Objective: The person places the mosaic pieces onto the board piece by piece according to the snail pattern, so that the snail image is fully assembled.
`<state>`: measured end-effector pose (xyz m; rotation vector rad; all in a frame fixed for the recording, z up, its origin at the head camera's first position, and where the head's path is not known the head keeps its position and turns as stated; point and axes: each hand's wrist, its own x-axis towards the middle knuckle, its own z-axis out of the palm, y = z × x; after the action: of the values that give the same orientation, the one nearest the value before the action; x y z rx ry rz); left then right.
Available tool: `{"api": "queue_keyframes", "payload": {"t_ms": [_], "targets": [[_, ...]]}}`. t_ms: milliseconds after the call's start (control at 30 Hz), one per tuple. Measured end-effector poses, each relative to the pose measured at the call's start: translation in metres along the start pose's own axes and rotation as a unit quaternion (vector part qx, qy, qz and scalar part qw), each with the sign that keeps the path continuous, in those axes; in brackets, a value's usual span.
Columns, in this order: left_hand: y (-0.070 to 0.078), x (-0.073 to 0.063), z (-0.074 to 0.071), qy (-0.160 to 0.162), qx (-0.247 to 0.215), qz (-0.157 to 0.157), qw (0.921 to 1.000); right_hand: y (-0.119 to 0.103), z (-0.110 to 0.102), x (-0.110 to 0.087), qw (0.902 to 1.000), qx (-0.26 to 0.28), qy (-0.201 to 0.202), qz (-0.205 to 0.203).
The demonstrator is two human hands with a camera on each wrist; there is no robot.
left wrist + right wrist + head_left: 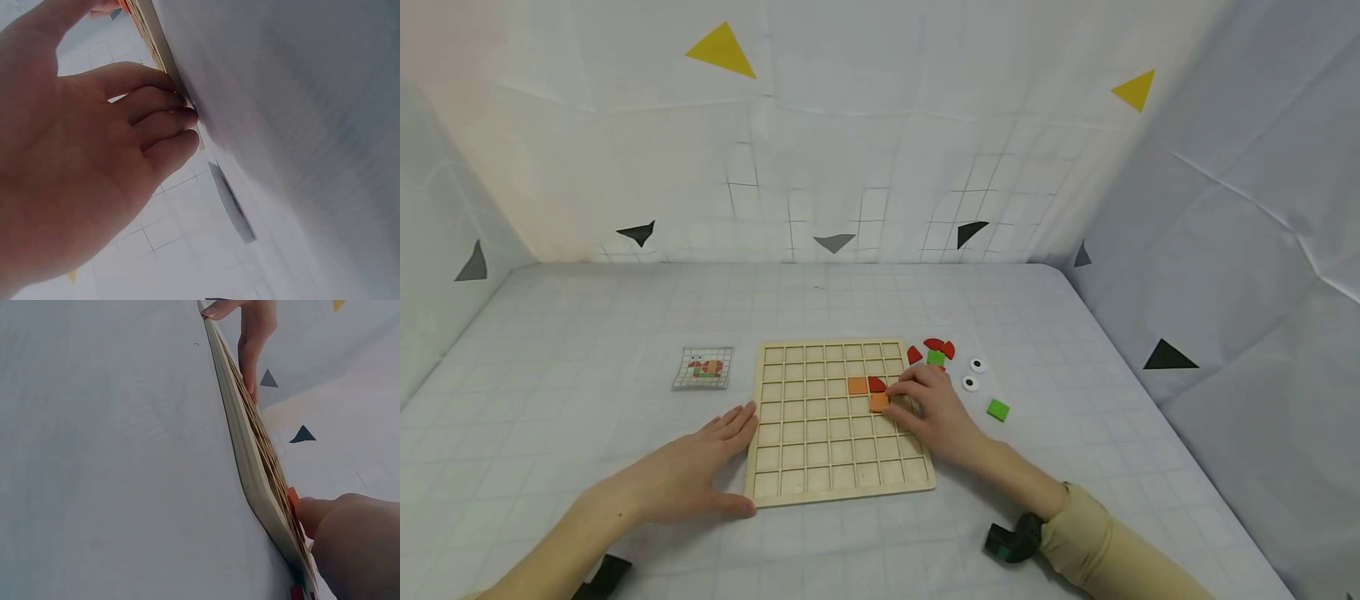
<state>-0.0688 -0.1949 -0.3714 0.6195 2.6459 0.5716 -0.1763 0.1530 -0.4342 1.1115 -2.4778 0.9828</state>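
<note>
A wooden grid board (842,497) lies on the table between both hands. My left hand (688,471) has its fingers extended along the board's left edge, with the thumb at the lower left corner; its fingertips touch the edge in the left wrist view. The right hand (936,412) pinches an orange square tile (878,403) over the right half of the grid, thumb and index finger at its right side. Directly above that tile is a red quarter-round piece (876,384), beside another orange square (857,386). The right hand's other fingers are partly hidden.
Beyond the right hand lie several red pieces (933,343) around a green square (936,357). Two white eye discs (977,365) and another green square (997,409) lie farther right. A picture card (703,368) with a grid drawing is left of the board.
</note>
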Motion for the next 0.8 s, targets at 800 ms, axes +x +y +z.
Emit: {"api": "queue_keyframes", "payload": {"t_ms": [800], "targets": [[-0.002, 0.000, 0.000, 0.003, 0.002, 0.000, 1.0000, -0.016, 0.010, 0.009, 0.9994, 0.002, -0.032, 0.012]]}}
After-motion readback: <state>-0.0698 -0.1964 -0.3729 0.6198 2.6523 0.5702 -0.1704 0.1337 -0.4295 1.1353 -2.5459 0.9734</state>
